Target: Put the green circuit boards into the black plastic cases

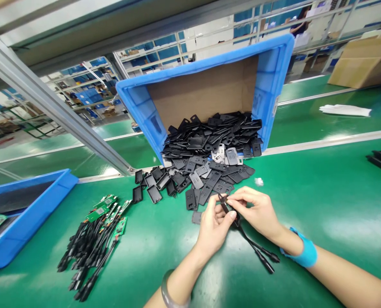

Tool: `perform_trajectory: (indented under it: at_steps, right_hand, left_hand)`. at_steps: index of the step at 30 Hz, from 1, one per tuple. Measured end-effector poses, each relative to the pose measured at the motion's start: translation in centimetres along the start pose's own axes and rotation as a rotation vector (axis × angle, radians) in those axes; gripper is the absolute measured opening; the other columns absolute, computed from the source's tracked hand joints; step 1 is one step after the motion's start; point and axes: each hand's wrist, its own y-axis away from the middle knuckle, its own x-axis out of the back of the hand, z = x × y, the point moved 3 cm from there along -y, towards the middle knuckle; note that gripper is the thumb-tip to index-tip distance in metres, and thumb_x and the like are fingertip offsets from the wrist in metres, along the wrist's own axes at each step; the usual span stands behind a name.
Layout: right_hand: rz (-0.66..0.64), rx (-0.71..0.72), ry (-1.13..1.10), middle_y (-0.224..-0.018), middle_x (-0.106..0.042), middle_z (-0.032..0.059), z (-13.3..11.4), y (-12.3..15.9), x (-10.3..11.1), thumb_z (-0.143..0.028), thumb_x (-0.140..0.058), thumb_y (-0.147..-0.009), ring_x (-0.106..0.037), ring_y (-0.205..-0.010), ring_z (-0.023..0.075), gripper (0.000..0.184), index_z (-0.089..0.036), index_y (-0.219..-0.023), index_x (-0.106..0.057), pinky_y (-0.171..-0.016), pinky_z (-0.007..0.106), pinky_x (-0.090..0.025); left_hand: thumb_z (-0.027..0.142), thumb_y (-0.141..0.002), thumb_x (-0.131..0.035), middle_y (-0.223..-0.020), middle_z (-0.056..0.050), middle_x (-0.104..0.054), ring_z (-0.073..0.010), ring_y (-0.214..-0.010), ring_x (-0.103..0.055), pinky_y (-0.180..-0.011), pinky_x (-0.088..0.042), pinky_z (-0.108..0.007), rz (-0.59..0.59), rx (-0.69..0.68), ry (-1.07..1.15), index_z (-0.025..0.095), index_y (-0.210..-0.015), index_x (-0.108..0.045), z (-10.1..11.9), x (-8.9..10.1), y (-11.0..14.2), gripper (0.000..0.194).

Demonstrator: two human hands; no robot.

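Note:
Between my two hands, above the green tabletop, is a small black plastic case (226,207) with two black cables (254,244) trailing down to the right and ending in connectors. My left hand (213,224) grips the case from the left, thumb and fingers closed on its sides. From the right, the fingers of my right hand (254,209) pinch at the case's upper end; part of it is hidden behind them. Just beyond lie flat black covers (212,187) and several open black case shells (154,193).
A tipped blue bin (275,92) spills black plastic parts (206,132) onto the table. At left lie green circuit boards with cables (94,239) and a blue tray (33,222). A white glove (344,110), a cardboard box (359,60) and a metal post (58,105) stand farther off.

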Motion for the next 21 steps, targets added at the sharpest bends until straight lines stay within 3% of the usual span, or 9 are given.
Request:
perform_trajectory:
  at_steps: [14, 21]
  right_hand:
    - [-0.051, -0.182, -0.079, -0.068, -0.059, 0.0010, 0.7, -0.1, -0.4, -0.029, -0.060, -0.080, -0.053, -0.060, 0.0129, 0.015, -0.017, -0.073, -0.063, -0.054, 0.024, -0.042]
    - [-0.155, -0.018, 0.085, -0.069, -0.050, -0.0007, 0.1, -0.2, -0.9, -0.026, -0.043, -0.090, -0.048, -0.064, 0.0126, 0.021, -0.019, -0.072, -0.049, -0.060, 0.024, -0.039]
  left_hand:
    - [0.025, -0.078, -0.064, -0.088, -0.003, -0.064, -0.0120, -0.077, -0.060, -0.070, -0.046, -0.024, 0.008, 0.014, -0.065, 0.021, -0.107, -0.041, -0.1, 0.1, 0.1, 0.037]
    - [0.028, -0.079, -0.063, -0.090, -0.004, -0.065, -0.0119, -0.077, -0.061, -0.069, -0.045, -0.022, 0.010, 0.036, 0.006, 0.019, -0.107, -0.045, -0.1, 0.3, 0.0, 0.035]
